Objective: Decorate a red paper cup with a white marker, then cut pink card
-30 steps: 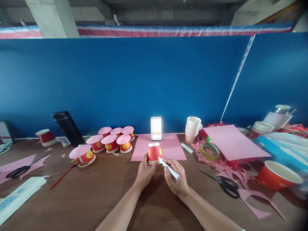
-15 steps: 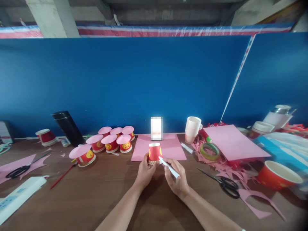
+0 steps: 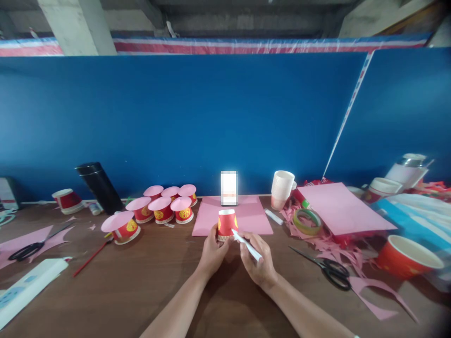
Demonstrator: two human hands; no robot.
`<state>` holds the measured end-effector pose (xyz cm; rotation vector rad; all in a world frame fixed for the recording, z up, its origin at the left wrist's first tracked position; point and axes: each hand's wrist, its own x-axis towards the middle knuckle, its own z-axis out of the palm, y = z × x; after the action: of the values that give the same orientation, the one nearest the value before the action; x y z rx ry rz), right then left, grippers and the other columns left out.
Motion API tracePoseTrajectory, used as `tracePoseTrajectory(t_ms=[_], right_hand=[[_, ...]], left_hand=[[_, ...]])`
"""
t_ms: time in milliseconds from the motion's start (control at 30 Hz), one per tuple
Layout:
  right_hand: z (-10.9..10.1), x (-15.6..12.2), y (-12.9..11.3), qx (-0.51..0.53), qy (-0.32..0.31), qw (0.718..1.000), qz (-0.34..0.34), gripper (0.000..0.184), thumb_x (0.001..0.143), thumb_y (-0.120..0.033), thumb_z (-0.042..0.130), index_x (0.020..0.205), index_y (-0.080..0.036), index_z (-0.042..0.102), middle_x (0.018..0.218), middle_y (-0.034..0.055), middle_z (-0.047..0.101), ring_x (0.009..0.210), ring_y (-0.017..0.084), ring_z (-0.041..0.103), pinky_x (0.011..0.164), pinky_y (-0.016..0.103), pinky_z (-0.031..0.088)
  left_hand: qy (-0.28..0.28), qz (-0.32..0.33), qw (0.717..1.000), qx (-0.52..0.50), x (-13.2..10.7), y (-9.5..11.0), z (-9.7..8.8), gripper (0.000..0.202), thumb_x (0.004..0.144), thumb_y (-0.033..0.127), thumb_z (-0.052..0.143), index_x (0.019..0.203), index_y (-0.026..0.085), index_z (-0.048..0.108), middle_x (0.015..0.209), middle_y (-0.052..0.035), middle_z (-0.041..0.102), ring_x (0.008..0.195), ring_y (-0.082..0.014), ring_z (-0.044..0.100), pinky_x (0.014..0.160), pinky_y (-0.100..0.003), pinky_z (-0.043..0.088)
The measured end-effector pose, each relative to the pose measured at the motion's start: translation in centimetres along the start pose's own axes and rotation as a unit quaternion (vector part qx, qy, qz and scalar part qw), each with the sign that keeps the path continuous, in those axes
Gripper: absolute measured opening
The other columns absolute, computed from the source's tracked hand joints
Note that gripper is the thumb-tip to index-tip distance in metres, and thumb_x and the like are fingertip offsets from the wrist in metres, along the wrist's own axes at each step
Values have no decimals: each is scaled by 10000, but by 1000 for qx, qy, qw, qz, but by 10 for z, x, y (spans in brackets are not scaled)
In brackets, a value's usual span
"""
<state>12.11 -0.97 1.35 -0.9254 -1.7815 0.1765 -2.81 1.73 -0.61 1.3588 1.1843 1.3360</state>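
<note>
A red paper cup (image 3: 227,221) with yellow emblems is held upside down over the brown table, its pale base facing up. My left hand (image 3: 213,251) is closed around its lower left side. In my right hand (image 3: 260,258) is a white tube (image 3: 251,249) with a narrow pointed tip, gripped like a pen. The tip touches or nearly touches the cup's right side; which one I cannot tell. Behind the cup lies a pink paper sheet (image 3: 207,223). To the left stand several upturned red cups topped with pink paper discs (image 3: 161,204).
Black scissors (image 3: 334,272) lie right of my hands near pink scraps, tape rolls (image 3: 307,221) and a stack of white cups (image 3: 282,185). On the left are a red brush (image 3: 89,259), a black flask (image 3: 100,188), a power strip (image 3: 30,291) and more scissors (image 3: 26,251).
The white tube's tip has shifted very slightly left along the cup. Both hands keep their hold, and everything else stays in place.
</note>
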Motion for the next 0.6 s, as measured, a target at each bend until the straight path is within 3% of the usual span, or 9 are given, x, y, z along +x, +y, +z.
tracePoseTrajectory(t_ms=[600], right_hand=[[0,0,-1,4,5,1000,6,172,838,-198,445,937,-181,585,825,71,634,753,181,607,704,296,506]], left_hand=[[-21,20,999,18,-2,-5,1,595,704,340,625,1218,148,393,1120,-123,585,975,-222,590,818,-324,469]])
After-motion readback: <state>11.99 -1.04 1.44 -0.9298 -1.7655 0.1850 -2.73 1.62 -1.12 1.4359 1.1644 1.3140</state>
